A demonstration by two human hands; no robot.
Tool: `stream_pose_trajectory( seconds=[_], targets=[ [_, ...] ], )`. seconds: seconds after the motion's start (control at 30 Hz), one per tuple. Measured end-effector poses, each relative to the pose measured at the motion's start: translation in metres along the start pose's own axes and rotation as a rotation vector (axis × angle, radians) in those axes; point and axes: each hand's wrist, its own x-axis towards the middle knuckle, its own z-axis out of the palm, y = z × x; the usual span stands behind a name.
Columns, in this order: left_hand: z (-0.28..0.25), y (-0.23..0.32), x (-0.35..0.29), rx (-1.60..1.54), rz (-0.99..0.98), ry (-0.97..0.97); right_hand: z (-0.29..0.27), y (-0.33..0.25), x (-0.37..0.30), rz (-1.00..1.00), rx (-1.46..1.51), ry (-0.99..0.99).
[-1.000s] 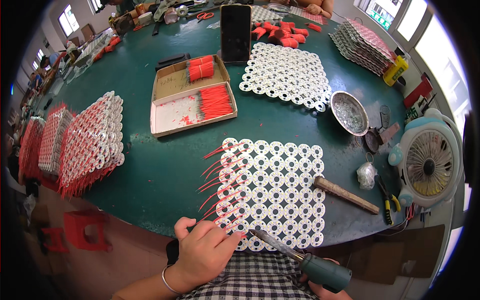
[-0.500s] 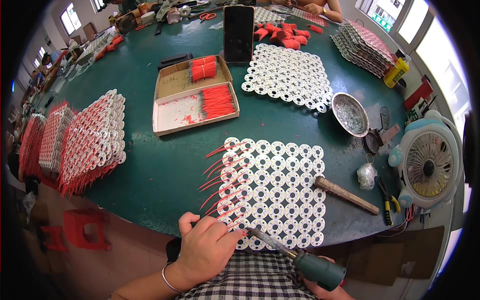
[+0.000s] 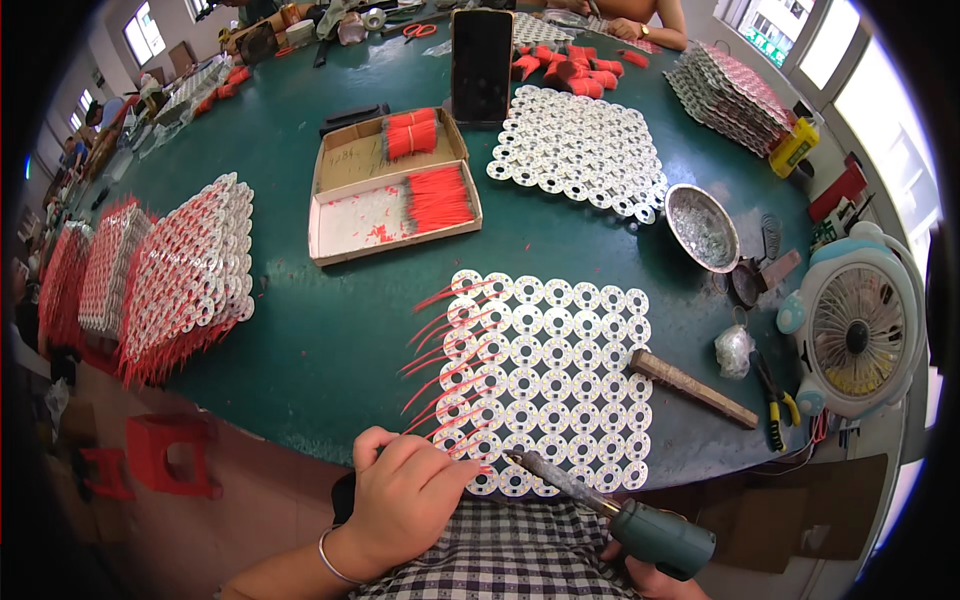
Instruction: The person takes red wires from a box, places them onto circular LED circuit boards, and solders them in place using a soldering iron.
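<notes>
Nearest me, the right hand point(image 3: 655, 578) is wrapped around the green handle of a soldering iron point(image 3: 610, 506), which hides much of its grip. The left hand point(image 3: 405, 485), with a bangle point(image 3: 338, 560) at its wrist, has thumb and forefinger brought together at the panel's lower left corner; I cannot tell whether a wire sits between them. The iron's tip is just beside those fingers, over the bottom row.

The panel point(image 3: 552, 384) of white rings, 7 across, lies flat on the green table point(image 3: 320, 340) at its near edge. Red wires point(image 3: 425, 358) trail leftward from its 2 left columns. A wooden bar point(image 3: 695, 388) overlaps its right edge, with pliers point(image 3: 775, 405) and a fan point(image 3: 858, 335) further right.

Off to the left stand 3 wired stacks point(image 3: 190, 270). Beyond the panel are a metal bowl point(image 3: 737, 245), an open cardboard box point(image 3: 345, 220) with red wire pieces, a pile of white panels point(image 3: 575, 150) and an upright phone point(image 3: 481, 68). Farthest, past red bundles point(image 3: 575, 72), is a co-worker's hand point(image 3: 627, 28).
</notes>
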Motion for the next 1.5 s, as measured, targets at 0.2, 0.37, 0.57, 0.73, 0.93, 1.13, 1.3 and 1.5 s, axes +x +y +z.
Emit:
stream_pose_trajectory(
  seconds=[0.2,0.37,0.57,0.73,0.93,1.13,1.3,1.5],
  targets=[
    [-0.006,0.004,-0.016,0.056,0.044,0.027,-0.003,-0.016,-0.003,0.101,0.072,-0.076],
    [-0.003,0.004,-0.017,0.051,0.046,0.004,-0.001,-0.010,-0.006,0.013,0.066,-0.041],
    [-0.005,0.006,-0.016,0.052,0.032,-0.027,0.000,-0.015,0.001,0.014,0.116,-0.107],
    [-0.007,0.006,-0.016,0.053,0.026,-0.044,0.002,-0.015,0.002,-0.013,0.132,-0.139],
    [-0.007,0.008,-0.015,0.050,0.024,-0.031,0.000,-0.015,0.001,-0.074,-0.018,-0.151],
    [-0.005,0.008,-0.016,0.073,0.017,-0.031,-0.005,-0.020,-0.003,-0.010,0.027,-0.116],
    [-0.004,0.010,-0.019,0.089,0.044,-0.006,-0.007,-0.021,-0.009,0.049,0.067,-0.094],
    [-0.002,0.013,-0.022,0.079,0.062,-0.010,-0.009,-0.024,-0.016,0.114,0.112,-0.072]
  ],
)
